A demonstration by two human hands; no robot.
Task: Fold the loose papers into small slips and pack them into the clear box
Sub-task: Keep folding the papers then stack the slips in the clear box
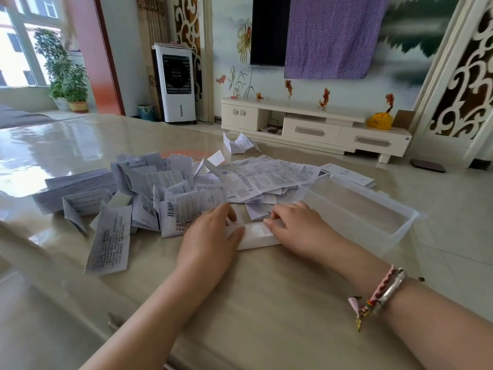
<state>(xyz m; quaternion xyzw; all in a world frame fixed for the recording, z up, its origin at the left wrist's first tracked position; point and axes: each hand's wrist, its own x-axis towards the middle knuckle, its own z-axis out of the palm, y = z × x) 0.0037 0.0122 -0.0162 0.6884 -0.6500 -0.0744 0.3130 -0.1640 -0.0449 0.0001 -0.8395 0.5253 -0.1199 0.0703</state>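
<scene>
Pinching the slip [256, 234] (flat on table [266, 295]), left hand [210, 236] grips one end; right hand [298, 229] the other.

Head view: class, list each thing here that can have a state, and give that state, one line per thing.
clear box: open, no lid, looks empty
white slip: flat on the table, under both hands
left hand: grips the slip's left end
right hand: curled fingers hold its right end
paper pile: loose, heaped, some folded
television: off, partly covered by purple cloth
drawers: shut
</scene>
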